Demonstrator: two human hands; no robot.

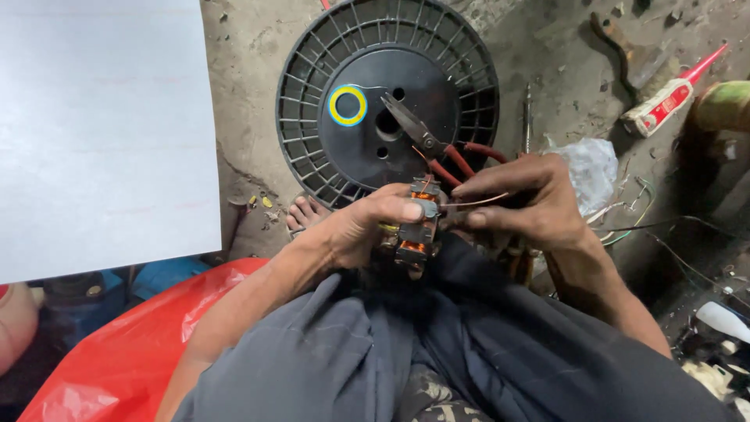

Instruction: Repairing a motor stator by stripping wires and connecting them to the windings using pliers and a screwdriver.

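Observation:
My left hand [361, 228] grips a small motor stator [416, 223] with copper coils showing at its top and bottom, thumb pressed on its side. To its right my right hand [525, 200] pinches a thin copper wire [476, 203] that runs into the stator. Both hands sit over my lap in dark grey cloth [406, 352]. Just beyond them, red-handled pliers [426, 141] lie on a big black plastic spool [387, 98] on the concrete floor.
A large white sheet [105, 133] covers the upper left. A red plastic bag [117, 359] lies at lower left. A crumpled clear bag [594, 168], loose wires [637, 211], a red and white tube [664, 101] and a screwdriver [527, 117] lie to the right. A bare foot [305, 215] shows beneath the spool.

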